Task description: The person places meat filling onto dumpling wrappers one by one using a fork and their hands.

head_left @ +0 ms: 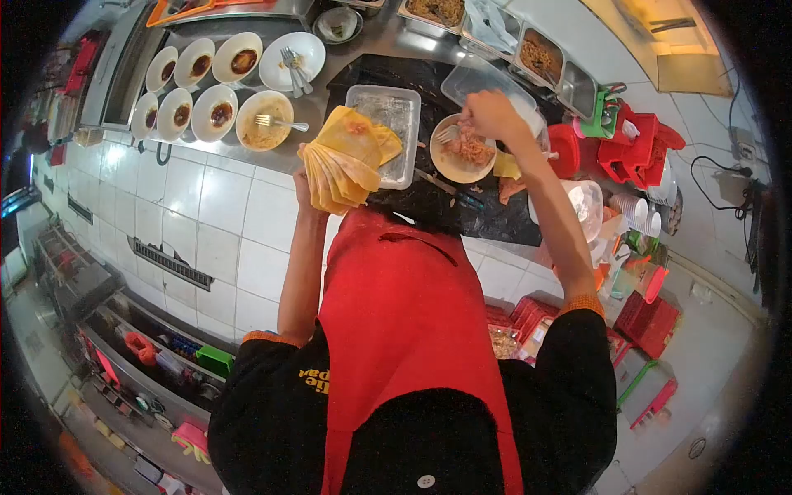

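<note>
In my left hand [302, 188] is a fanned stack of yellow dough wrappers [342, 169], its fingers mostly hidden behind them. A small pinkish dab of filling [356, 129] sits on the top wrapper. My right hand [492, 115] is closed over the far right side of a bowl [452, 172] of pink minced meat [472, 148]. A fork [448, 134] shows at the bowl's left side; whether my fingers hold it is hidden. Between the hands stands a clear rectangular tray [394, 124], its bottom whitish. A knife [437, 181] lies on the black surface by the bowl.
Several white bowls [216, 114] with dark sauce stand at the left. Beside them are a plate with forks [290, 64] and a bowl with a fork [264, 120]. Metal food containers [540, 58] line the back; red baskets [635, 148] and a clear tub [584, 206] stand right.
</note>
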A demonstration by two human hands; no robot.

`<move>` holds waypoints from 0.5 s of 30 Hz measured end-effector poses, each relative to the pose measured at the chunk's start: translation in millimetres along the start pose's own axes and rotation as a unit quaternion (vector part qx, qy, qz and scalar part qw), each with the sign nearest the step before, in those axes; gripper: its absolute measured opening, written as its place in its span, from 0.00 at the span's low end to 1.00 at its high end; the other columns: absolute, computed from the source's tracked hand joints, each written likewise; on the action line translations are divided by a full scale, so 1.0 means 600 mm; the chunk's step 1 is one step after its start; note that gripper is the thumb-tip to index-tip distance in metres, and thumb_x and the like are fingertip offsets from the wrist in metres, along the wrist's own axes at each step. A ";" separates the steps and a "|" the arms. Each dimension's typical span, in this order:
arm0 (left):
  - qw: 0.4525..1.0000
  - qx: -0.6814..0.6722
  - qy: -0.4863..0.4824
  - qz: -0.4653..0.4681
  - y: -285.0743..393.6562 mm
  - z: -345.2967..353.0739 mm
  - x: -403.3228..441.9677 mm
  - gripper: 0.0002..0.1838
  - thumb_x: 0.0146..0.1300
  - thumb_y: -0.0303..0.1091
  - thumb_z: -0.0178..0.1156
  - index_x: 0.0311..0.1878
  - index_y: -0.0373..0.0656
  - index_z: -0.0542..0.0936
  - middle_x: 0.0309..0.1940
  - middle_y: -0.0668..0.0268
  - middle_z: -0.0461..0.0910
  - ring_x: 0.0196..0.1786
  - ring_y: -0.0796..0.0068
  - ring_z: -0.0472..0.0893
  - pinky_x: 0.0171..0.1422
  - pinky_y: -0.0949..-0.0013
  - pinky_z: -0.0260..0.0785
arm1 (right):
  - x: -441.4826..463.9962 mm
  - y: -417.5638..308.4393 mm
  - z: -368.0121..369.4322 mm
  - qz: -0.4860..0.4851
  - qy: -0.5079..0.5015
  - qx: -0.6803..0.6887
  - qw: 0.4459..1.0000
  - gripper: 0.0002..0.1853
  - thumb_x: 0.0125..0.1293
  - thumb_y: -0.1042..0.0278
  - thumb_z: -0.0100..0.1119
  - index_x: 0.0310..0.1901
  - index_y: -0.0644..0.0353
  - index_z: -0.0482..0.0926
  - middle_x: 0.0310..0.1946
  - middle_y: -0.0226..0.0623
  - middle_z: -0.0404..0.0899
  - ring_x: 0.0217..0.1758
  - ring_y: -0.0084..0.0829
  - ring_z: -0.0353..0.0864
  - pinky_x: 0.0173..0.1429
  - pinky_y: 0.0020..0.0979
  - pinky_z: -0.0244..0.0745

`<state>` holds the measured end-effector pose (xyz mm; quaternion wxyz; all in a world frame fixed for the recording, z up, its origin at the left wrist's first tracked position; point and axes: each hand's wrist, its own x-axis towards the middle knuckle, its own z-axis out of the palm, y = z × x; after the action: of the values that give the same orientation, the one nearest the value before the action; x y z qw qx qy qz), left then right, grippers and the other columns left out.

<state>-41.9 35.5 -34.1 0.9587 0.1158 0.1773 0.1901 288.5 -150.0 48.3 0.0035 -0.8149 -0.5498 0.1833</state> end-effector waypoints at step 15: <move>0.998 -0.043 0.012 0.033 0.005 -0.003 -0.068 0.32 0.75 0.57 0.37 0.61 0.36 0.70 0.55 0.54 0.77 0.55 0.58 0.79 0.61 0.56 0.72 | 0.146 -0.036 0.135 -0.109 -0.043 -0.160 0.980 0.04 0.48 0.71 0.66 0.28 0.51 0.84 0.30 0.40 0.85 0.42 0.39 0.84 0.69 0.49 0.56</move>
<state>-78.9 22.2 -23.0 0.9538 0.0782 0.1765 0.2300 273.4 -78.3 -48.4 -0.1303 -0.7314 -0.6574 0.1262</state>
